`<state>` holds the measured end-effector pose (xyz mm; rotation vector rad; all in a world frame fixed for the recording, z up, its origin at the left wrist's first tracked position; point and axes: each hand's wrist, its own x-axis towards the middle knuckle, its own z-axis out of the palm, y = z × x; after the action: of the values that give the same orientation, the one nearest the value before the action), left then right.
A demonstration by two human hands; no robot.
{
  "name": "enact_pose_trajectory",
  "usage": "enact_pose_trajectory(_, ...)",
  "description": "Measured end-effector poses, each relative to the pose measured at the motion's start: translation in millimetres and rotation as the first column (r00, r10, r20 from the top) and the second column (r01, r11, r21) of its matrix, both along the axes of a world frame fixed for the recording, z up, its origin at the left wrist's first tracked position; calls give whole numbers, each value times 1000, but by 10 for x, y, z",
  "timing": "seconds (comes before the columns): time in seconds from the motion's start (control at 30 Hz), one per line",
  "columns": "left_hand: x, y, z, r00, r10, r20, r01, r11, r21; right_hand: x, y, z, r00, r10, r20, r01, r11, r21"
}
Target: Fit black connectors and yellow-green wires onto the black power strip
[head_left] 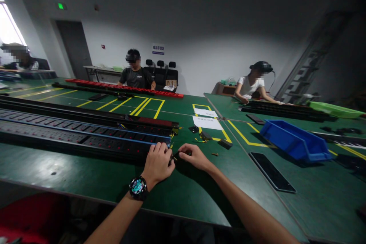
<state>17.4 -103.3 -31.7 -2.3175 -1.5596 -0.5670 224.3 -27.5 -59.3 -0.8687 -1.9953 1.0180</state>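
Observation:
A long black rail with blue edge strips and rows of small red marks runs in from the left. My left hand, with a watch on its wrist, is closed over the rail's near right end, fingers curled. Just to the right, my right hand is pinched by the thumb and index finger around a small dark piece that I cannot make out. Yellow-green wires stick out at the rail's end. A small brass-coloured screw lies right of my right hand.
A black block, a dark connector piece and paper sheets lie beyond my hands. To the right are a phone-like black slab and a blue bin. Co-workers sit across the green table; a red rail lies there.

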Motion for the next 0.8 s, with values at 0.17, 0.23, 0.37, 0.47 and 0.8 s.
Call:
enact_pose_trajectory(0.17, -19, 21, -24, 999, -33, -12, 33, 999, 4, -53, -49, -23, 1000, -2, -7, 2, 1000, 11)
enact_pose_trajectory(0.23, -27, 24, -29, 999, -42, -17, 42, 999, 2, -54, -55, -35, 1000, -7, -1, 7, 1000, -2)
enact_pose_trajectory(0.37, -36, 21, -30, 998, -58, -29, 58, 998, -7, -48, -60, -53, 1000, -3, -1, 3, 999, -50)
enact_pose_trajectory(0.47, -37, 11, -19, 997, -66, -29, 65, 998, -14, -58, -59, -61, 1000, 1, 1, -1, 1000, 4)
enact_pose_trajectory(0.8, -40, -31, 30, 994, -109, 2, 109, 994, -30, -4, -12, 25, 995, 53, 88, -56, 998, 31)
